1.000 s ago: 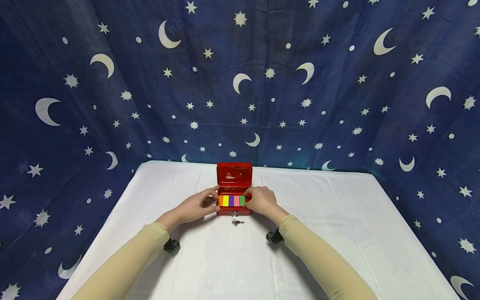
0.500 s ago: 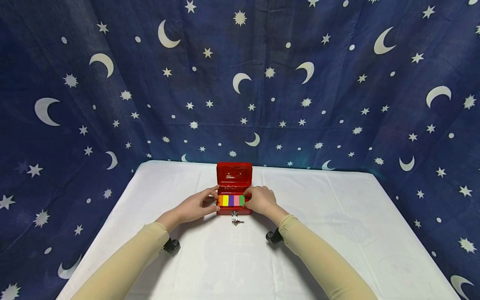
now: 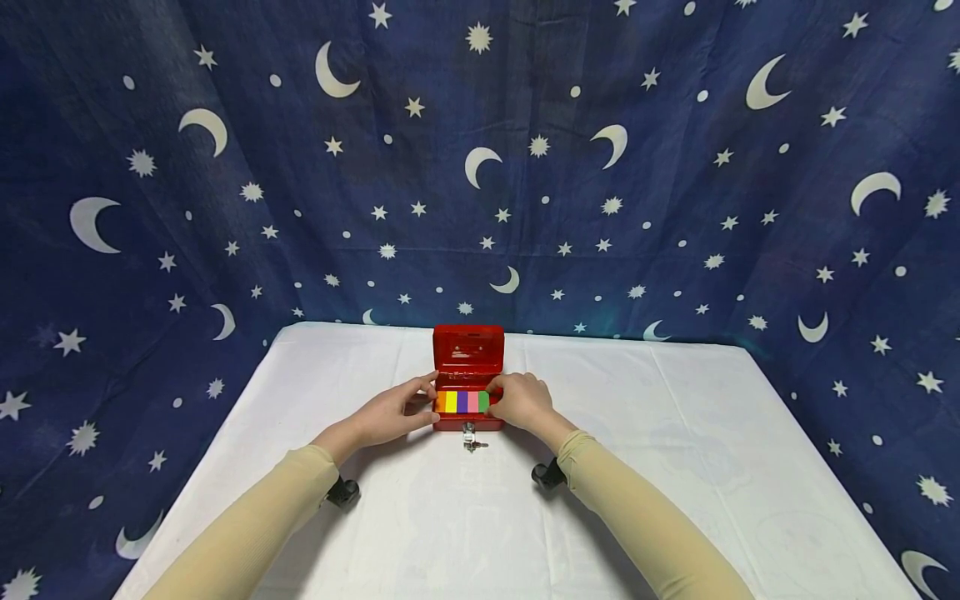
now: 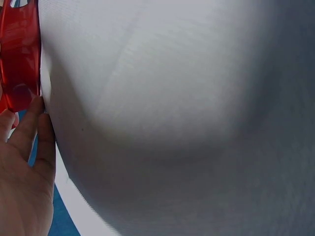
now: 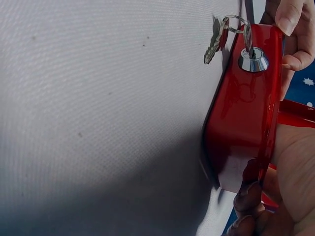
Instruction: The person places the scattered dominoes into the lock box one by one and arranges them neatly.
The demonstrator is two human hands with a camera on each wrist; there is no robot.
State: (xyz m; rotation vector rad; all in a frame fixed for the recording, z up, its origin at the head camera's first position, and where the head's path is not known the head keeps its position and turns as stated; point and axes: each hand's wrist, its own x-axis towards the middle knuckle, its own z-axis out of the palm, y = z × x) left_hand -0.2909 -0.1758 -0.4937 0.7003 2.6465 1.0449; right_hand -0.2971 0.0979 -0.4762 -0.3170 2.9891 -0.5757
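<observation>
On the white table stands a red metal cash box (image 3: pixel 469 423), lid (image 3: pixel 468 348) raised at the back. A row of several coloured strips, orange to green, lies in it; their kind cannot be told. My left hand (image 3: pixel 393 410) holds the box's left side, thumb at the front corner, other fingers along the side and rim. With thumb and index finger, my right hand (image 3: pixel 522 400) pinches the green strip (image 3: pixel 484 402) at the right end of the row. In the right wrist view, other fingers (image 5: pixel 248 196) of this hand lie against the box's right end.
A key ring with keys (image 5: pixel 214 46) hangs from the key in the front lock (image 5: pixel 253 61). White cloth (image 3: pixel 637 467) covers the table. Behind and beside it hangs a dark blue curtain (image 3: pixel 420 167) with moons and stars. A black wrist camera (image 3: pixel 343 492) sits under the left sleeve.
</observation>
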